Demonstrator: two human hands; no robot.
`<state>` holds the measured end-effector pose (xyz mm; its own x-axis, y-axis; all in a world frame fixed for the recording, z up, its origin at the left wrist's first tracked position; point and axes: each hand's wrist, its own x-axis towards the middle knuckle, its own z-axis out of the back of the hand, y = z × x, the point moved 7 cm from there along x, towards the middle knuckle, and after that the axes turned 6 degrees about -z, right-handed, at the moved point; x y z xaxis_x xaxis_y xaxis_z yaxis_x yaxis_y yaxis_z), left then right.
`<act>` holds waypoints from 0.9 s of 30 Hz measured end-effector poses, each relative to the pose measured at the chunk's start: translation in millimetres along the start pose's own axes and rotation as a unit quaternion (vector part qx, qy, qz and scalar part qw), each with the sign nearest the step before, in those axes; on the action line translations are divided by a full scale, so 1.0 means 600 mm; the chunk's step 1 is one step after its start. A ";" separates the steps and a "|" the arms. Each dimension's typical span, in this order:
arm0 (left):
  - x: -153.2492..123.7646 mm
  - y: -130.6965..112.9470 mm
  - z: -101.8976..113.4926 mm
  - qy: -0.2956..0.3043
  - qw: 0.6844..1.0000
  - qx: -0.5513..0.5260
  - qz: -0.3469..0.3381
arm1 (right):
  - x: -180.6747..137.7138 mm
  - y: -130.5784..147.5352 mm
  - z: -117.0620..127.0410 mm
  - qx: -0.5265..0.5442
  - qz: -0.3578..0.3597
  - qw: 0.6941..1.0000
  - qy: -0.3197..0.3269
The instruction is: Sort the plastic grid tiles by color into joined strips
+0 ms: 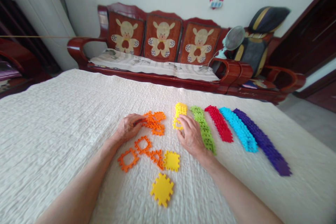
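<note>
My left hand is at the left edge of a pile of orange interlocking plastic tiles, its fingers and thumb closed about an orange tile there. A row of yellow tiles stands to the right of that pile. At its near end my right hand pinches a yellow open-centred tile; its fingers partly cover it. Nearer to me lie loose orange frame tiles, an orange triangular tile and two solid yellow tiles, one yellow square beside the triangle and another yellow square closer.
Right of my right hand run rows of green tiles, red tiles, light blue tiles and purple tiles. All lie on a quilted white cover. Behind is a wooden sofa with bear cushions and a small fan.
</note>
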<state>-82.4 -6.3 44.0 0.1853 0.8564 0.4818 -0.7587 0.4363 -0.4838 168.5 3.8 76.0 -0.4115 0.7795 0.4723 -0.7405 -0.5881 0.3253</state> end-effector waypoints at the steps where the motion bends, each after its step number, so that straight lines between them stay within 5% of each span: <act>1: 0.000 0.001 0.000 -0.002 1.000 0.002 -0.001 | 0.003 -0.004 -0.002 -0.026 -0.005 1.000 -0.007; 19: 0.001 0.000 -0.002 0.002 1.000 0.003 -0.011 | 0.017 -0.033 -0.014 -0.138 -0.040 0.990 -0.014; 24: 0.001 -0.002 0.000 0.000 1.000 0.001 -0.012 | 0.011 -0.008 -0.010 -0.024 0.020 0.999 -0.030; 27: 0.002 -0.008 0.003 0.003 1.000 -0.006 -0.014 | 0.001 0.022 -0.019 0.117 0.070 0.990 0.044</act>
<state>-79.5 -7.7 48.3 0.2101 0.8452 0.4914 -0.7458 0.4635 -0.4784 152.4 -0.8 71.2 -0.5542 0.6962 0.4562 -0.5334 -0.7178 0.4475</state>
